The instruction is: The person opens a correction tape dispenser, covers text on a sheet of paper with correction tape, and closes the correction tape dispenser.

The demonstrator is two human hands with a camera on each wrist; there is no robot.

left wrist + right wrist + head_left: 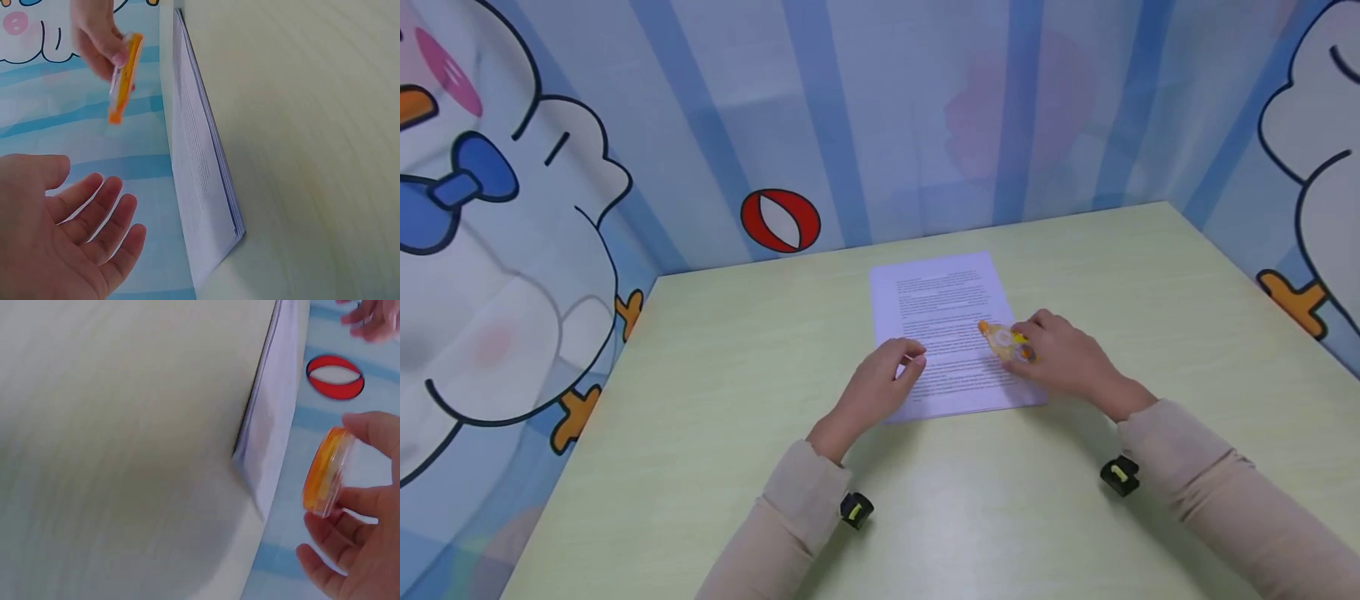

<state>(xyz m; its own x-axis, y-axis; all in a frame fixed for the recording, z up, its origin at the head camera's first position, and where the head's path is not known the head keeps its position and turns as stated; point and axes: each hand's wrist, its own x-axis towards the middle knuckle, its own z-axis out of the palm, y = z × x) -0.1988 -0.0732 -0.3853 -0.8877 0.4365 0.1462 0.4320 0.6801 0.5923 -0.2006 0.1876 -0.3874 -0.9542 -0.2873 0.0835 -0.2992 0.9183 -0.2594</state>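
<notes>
A correction tape dispenser (pixel 1009 342), orange and yellow with a clear case, is pinched between the thumb and fingers of my right hand (pixel 1063 354). It is held above the right side of a stack of printed paper (pixel 947 292); its orange tip points to the upper left in the head view. My left hand (pixel 883 379) hovers by the stack's lower left side, holding nothing. In the left wrist view the left hand's fingers (pixel 103 219) are relaxed and apart from the paper. The right wrist view shows the dispenser (pixel 326 472) edge-on, clear of the sheets.
The pale wooden table (pixel 715 417) extends around the paper on every side. Behind it hangs a blue striped backdrop (pixel 910 100) with cartoon figures and a red and white ball print (pixel 780 221). Each sleeve carries a small black device (pixel 856 509) near the wrist.
</notes>
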